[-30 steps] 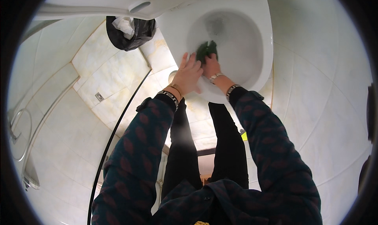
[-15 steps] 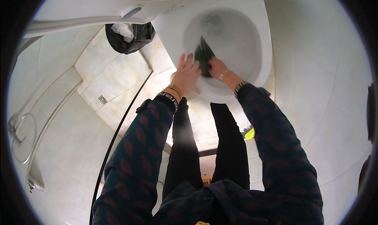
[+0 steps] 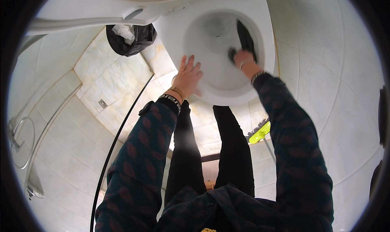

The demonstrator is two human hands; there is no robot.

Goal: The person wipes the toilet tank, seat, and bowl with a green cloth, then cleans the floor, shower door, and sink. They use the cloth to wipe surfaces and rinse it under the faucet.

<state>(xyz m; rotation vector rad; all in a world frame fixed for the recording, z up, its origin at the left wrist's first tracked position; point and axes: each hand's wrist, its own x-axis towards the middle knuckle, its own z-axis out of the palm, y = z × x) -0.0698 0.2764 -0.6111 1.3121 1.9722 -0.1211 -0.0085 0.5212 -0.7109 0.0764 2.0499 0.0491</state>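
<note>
A white washbasin [image 3: 266, 25] is in front of me, its drain [image 3: 217, 36] toward the back of the bowl. On the right side of the bowl, my right hand [image 3: 245, 59] is closed around a dark green, limp piece that looks like cloth [image 3: 244, 34]. One long pointed part of it stretches away along the right wall, and a smaller dark bit pokes out left of my fingers. My left hand [image 3: 188, 76] is open, fingers spread, at the basin's left front rim, with nothing in it. My right hand is slightly blurred.
Left of the basin stands a bin [image 3: 131, 40] lined with a black bag, white paper inside. A lime-green broom head [image 3: 260, 132] is on the floor by my right forearm. A dark thin edge [image 3: 122, 130] runs along my left side; a shower hose [image 3: 25, 163] hangs at far left.
My right hand has swept the green cloth from the bowl's left front side across to its right wall. The left hand stays at the rim. More of the broom head shows.
</note>
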